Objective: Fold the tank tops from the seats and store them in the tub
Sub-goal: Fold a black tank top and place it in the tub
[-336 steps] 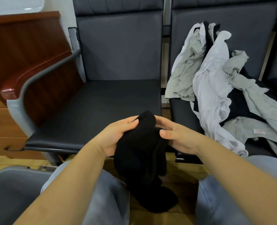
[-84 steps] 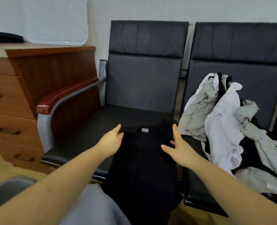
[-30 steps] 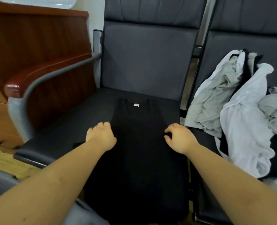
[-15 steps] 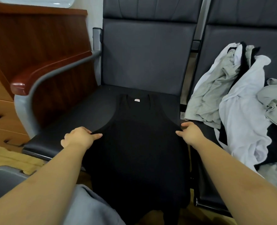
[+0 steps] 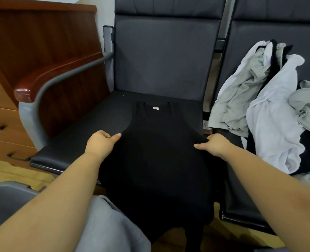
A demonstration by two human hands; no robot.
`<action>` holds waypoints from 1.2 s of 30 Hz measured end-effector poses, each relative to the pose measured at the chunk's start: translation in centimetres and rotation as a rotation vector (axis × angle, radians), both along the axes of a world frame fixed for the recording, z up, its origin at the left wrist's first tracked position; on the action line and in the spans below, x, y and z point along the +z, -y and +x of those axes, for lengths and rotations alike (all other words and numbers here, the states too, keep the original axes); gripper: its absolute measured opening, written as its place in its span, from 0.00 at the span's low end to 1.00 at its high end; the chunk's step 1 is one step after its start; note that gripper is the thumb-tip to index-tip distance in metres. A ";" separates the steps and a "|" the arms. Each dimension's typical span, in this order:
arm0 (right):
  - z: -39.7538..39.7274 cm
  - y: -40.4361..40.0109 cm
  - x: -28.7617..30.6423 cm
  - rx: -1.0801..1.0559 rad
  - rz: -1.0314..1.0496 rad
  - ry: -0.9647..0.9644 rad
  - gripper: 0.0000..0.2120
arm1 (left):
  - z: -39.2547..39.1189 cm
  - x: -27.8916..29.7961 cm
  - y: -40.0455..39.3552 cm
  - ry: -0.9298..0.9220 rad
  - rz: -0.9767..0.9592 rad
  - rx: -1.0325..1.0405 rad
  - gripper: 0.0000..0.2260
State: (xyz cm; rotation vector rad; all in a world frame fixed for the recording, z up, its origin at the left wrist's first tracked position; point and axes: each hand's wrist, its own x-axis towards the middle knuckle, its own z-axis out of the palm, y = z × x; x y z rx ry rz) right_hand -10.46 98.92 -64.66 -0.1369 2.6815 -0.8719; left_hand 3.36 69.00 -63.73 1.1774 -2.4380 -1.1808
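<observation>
Since half a second ago both hands have kept their pinch and drawn the black tank top (image 5: 158,151) a little flatter. It lies on the left seat (image 5: 88,128), hem hanging over the front edge. The left hand (image 5: 100,143) pinches its left side edge, the right hand (image 5: 215,144) the right. Its long axis runs from the person toward the backrest, neck and label farthest away. No fold is made yet, I judge; the pile of tank tops (image 5: 270,106) waits on the right seat, and the tub (image 5: 3,199) at lower left shows no clothes.
</observation>
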 end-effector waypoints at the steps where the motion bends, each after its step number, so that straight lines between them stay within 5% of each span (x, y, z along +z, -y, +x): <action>1: 0.7 -0.1 -0.1 0.037 -0.042 0.041 0.29 | 0.1 0.2 -0.5 0.027 0.010 -0.036 0.15; 5: 5.1 -1.1 -0.7 0.148 -0.101 0.136 0.37 | 0.5 1.0 -1.8 0.209 -0.031 -0.147 0.18; 9: 9.2 -4.0 -0.3 0.170 -0.172 0.191 0.24 | 1.4 1.3 -1.8 0.264 -0.073 -0.109 0.21; 17: 8.7 -4.4 2.6 -0.184 -0.529 0.024 0.17 | 2.7 1.4 -2.2 0.156 -0.122 -0.069 0.18; 22: 7.0 -4.1 1.2 -0.245 -0.649 0.316 0.19 | 1.0 1.7 -4.8 0.105 0.051 -0.090 0.18; 29: 6.2 -3.9 -0.1 -0.162 -0.609 0.246 0.22 | -2.0 1.9 -10.3 0.060 0.258 -0.258 0.18; 36: 6.0 -4.6 -0.4 -0.160 -0.663 0.350 0.23 | -3.0 2.0 -18.3 0.027 0.472 -0.614 0.05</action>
